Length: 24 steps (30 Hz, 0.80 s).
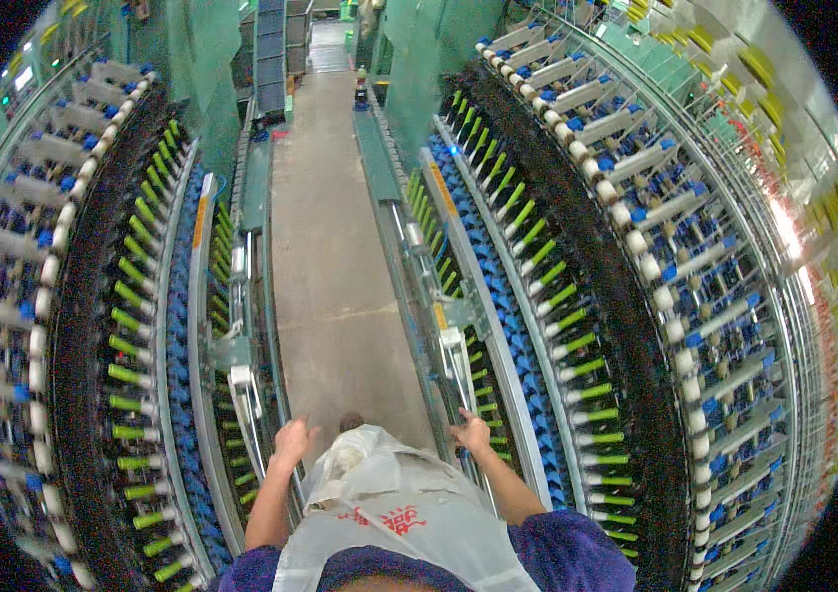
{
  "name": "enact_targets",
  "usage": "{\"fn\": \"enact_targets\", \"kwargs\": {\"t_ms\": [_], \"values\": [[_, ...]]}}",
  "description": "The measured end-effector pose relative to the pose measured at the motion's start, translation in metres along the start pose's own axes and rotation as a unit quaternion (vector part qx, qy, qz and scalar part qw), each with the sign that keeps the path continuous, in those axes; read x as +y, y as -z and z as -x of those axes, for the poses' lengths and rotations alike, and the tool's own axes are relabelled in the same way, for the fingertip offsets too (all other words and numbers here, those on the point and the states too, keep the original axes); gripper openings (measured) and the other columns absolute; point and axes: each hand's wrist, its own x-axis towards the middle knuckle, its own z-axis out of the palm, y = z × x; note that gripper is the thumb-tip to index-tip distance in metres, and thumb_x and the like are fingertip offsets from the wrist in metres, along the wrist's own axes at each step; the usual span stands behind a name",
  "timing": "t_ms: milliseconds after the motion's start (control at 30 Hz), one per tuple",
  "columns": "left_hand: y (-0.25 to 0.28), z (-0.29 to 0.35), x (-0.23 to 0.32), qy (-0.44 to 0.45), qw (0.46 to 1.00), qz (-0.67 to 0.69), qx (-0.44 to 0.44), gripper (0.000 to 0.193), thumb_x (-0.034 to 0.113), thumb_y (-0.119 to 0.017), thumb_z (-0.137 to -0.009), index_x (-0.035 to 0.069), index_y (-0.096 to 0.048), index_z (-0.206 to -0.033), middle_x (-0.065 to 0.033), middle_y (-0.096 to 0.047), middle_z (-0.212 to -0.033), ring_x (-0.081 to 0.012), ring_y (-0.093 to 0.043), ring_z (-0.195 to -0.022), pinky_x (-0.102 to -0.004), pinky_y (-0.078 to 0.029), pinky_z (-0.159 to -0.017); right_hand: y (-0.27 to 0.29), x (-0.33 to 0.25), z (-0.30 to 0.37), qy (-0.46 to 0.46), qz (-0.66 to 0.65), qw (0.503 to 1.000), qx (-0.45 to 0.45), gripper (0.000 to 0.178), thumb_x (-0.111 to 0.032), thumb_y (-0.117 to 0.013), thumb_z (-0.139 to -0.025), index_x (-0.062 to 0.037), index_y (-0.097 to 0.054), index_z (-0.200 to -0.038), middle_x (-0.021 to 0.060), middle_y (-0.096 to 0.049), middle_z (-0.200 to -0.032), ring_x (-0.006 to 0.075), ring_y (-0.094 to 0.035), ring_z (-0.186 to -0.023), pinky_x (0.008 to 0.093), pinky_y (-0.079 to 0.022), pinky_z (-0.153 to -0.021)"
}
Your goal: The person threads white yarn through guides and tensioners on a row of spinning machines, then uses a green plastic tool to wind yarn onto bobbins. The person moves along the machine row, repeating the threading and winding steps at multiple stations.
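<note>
Forearms (271,501) extend forward, left hand (293,440) and right hand (474,434) apart.

A long beige floor (325,197) runs up the middle to a brighter far end. Along the left side curves a row of white rollers (49,269); a matching line of pale rollers (635,242) arcs along the right. Smooth green panels (204,59) flank the aisle's far part, beside a tall dark-blue segmented strip (270,59). Blurry yellow shapes (757,65) fill the upper right.
</note>
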Motion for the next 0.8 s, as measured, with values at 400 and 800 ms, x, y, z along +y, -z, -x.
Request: {"fn": "enact_targets", "kwargs": {"t_ms": [400, 800], "values": [[0.083, -0.424, 0.229, -0.273, 0.956, -0.009, -0.104, 0.038, 0.032, -0.061, -0.083, 0.007, -0.058, -0.111, -0.0204, -0.063, -0.097, -0.0371, -0.060, -0.091, -0.0467, -0.048, -0.077, 0.093, -0.077, -0.248, -0.029, -0.064, 0.977, 0.199, 0.034, -0.027, -0.064, -0.075, -0.0105, -0.067, -0.105, 0.0139, -0.067, -0.093, 0.0269, -0.064, -0.083, 0.0352, -0.050, -0.076], [0.117, -0.704, 0.280, -0.268, 0.947, 0.042, -0.172, 0.040, 0.034, -0.059, -0.084, 0.005, -0.058, -0.111, -0.0186, -0.064, -0.098, -0.0351, -0.060, -0.093, -0.0458, -0.048, -0.078, 0.396, -0.364, -0.530, 0.286, 0.013, 0.941, 0.180, 0.021, -0.024, -0.057, -0.084, -0.0049, -0.061, -0.093, 0.0164, -0.061, -0.081, 0.0316, -0.061, -0.074, 0.0400, -0.049, -0.065]]}}
